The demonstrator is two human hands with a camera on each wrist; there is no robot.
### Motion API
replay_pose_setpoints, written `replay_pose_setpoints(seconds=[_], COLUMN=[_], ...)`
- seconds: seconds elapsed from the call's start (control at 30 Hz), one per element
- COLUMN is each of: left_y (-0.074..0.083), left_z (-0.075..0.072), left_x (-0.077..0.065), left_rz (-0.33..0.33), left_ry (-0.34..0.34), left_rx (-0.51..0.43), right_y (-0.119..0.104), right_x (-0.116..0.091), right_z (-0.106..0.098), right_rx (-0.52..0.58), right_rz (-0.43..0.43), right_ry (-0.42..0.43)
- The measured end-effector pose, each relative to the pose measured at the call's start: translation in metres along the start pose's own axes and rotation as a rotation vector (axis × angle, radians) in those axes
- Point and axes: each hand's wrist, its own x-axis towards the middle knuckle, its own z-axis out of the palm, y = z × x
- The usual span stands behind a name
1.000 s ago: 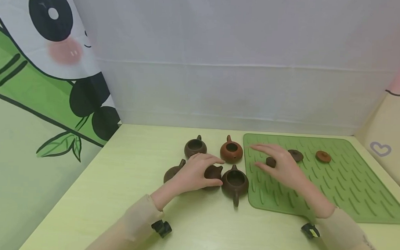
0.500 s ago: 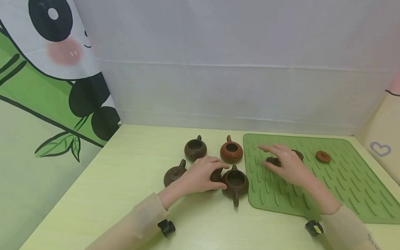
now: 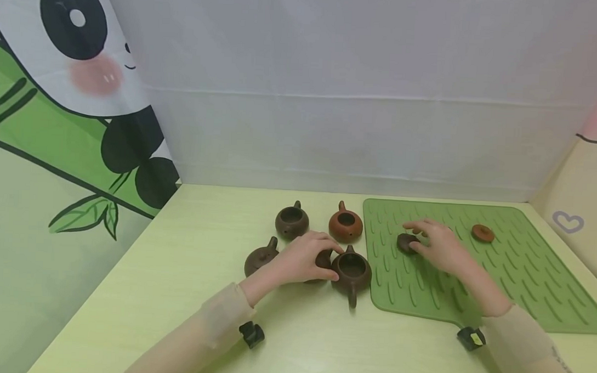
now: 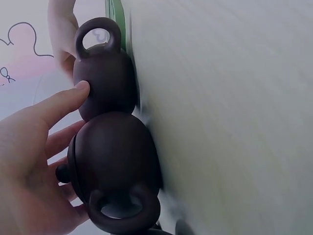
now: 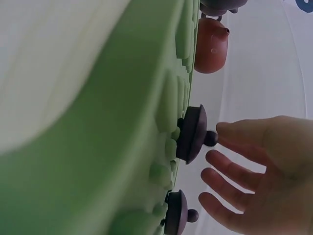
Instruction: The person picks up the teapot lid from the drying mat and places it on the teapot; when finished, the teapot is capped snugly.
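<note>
My left hand (image 3: 301, 259) grips the side of a dark brown lidless teapot (image 3: 351, 269). In the left wrist view its thumb presses that teapot's body (image 4: 105, 85). Under the palm stands a dark lidded teapot (image 4: 117, 152), partly hidden in the head view. Over the green mat, my right hand (image 3: 439, 247) hovers with fingers spread around a dark teapot lid (image 3: 406, 243). The right wrist view puts the thumb tip close to the lid's knob (image 5: 211, 138), the other fingers apart from it. A second dark lid (image 5: 177, 214) lies nearby, mostly hidden by the hand in the head view.
A reddish-brown lidless teapot (image 3: 345, 223) and a dark lidless one (image 3: 291, 221) stand at the back. Another lidded teapot (image 3: 261, 257) is left of my forearm. On the ridged green mat (image 3: 537, 282) lies a reddish lid (image 3: 483, 233). A white curtain backs the table.
My left hand has shifted right, from over the lidded teapot to the lidless one. My right hand has moved right and come around the dark lid, which stays on the mat.
</note>
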Motion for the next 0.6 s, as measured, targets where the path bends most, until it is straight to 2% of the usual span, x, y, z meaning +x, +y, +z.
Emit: replay_pose_setpoints(seconds=[0.2, 0.6], left_y=[-0.0013, -0.0007], left_z=[0.0013, 0.0004], left_x=[0.0010, -0.0007], left_rz=[-0.011, -0.020], left_ry=[-0.007, -0.010], left_rx=[0.001, -0.009], right_y=[0.0062, 0.0084], right_x=[0.0020, 0.0050], right_z=[-0.0013, -0.0023], right_rx=[0.031, 0.055], right_rz=[0.064, 0.104], right_ry=[-0.014, -0.043])
